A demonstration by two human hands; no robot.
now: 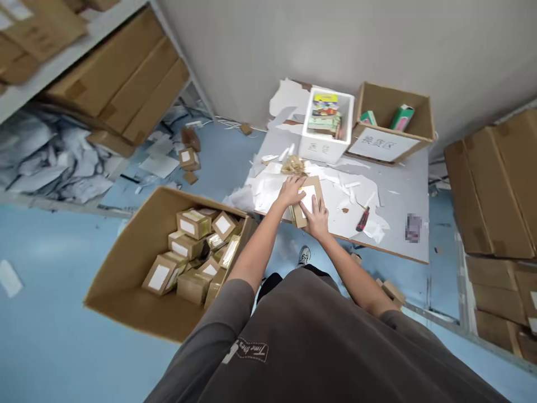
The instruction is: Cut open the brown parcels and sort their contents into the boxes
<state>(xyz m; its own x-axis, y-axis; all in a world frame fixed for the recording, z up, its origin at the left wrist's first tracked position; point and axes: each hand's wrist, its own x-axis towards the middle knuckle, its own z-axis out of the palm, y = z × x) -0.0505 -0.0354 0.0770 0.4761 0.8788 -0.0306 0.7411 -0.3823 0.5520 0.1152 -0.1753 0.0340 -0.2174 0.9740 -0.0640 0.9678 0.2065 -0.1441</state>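
A small brown cardboard box (pixel 315 184) with a white label on its top is held at the table's front edge. My left hand (pixel 291 191) lies over its left side, fingers curled on the upper edge. My right hand (pixel 318 220) grips its lower right part, the thumb resting on the label. Just beyond the box is a wad of crumpled brown tape (pixel 293 165). White paper scraps (pixel 268 187) surround it on the table. To the right lies a red and black screwdriver-like tool (pixel 363 219).
A large open carton (pixel 126 280) holding several small taped, labelled boxes (pixel 195 224) stands at my left. On the table (pixel 403 196) are a white foam box (pixel 321 148) and an open cardboard box (pixel 392 143). Shelves with big cartons flank both sides (pixel 490 190).
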